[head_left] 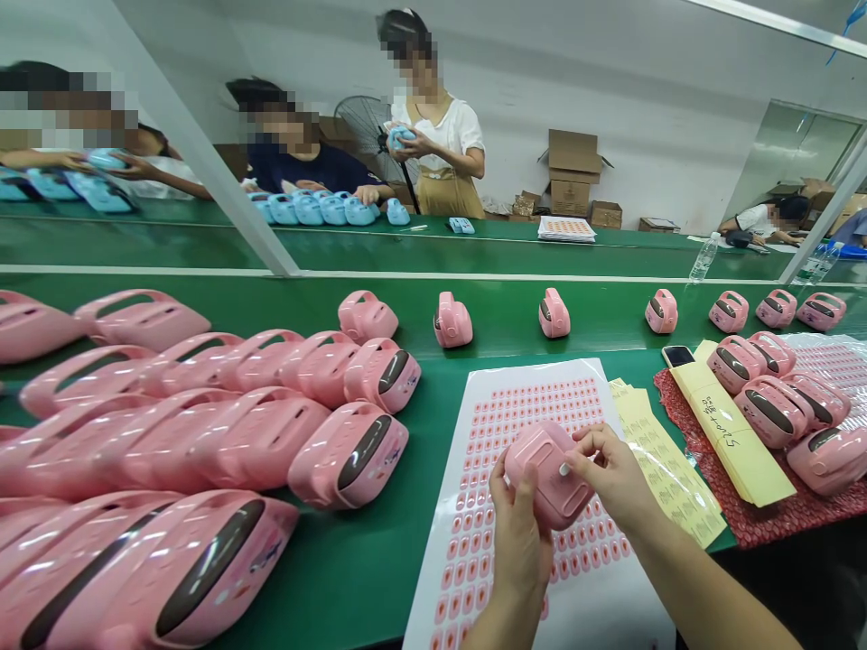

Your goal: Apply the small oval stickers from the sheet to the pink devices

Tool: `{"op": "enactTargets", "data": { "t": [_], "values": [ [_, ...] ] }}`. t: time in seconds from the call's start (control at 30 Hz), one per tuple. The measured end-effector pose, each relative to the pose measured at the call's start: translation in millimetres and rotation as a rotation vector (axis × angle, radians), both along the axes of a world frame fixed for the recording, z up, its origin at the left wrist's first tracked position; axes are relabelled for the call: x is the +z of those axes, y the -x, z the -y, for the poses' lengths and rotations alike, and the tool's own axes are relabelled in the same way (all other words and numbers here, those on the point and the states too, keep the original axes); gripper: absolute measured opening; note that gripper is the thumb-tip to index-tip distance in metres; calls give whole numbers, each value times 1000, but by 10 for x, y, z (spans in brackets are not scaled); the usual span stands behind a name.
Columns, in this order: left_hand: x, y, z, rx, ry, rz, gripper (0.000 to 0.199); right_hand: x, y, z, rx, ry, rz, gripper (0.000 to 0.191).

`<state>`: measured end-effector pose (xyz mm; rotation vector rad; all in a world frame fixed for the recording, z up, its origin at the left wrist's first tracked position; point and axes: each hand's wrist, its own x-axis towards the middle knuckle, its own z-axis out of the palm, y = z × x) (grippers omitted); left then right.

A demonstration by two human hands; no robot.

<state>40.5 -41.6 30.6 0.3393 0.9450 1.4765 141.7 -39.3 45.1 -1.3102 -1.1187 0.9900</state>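
My left hand (pixel 520 533) grips a pink plastic toy housing (pixel 542 456), its underside with raised bars turned up towards me. My right hand (pixel 606 469) is closed in a pinch at the housing's right side. A small white piece (pixel 564 469) shows at its fingertips, against the housing; I cannot make out its exact kind. Beneath both hands lies a white sheet (pixel 467 433) printed with rows of small pink and red stickers. Yellow label sheets (pixel 660 451) lie just to the right of it.
Rows of pink housings (pixel 257 433) fill the left side. Single ones, such as one pink housing (pixel 452 320), stand along the green belt (pixel 501 307). At right, a yellow paper stack (pixel 731 424), a phone (pixel 677 357) and red bubble wrap (pixel 718 506). Co-workers handle blue housings (pixel 304 208) across.
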Motion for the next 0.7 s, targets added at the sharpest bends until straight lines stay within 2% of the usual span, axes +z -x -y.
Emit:
{"op": "enactTargets", "data": {
  "t": [0.47,0.6,0.7],
  "values": [
    [3,26,9,-15,11,4,41,-29,131,53,-84,-207,195,11],
    [-31,9,-1,20,22,13,44,-106,180,63,-127,-391,329,11],
    [-32,-15,-16,31,1,35,42,-115,186,80,-95,-546,382,13]
  ]
}}
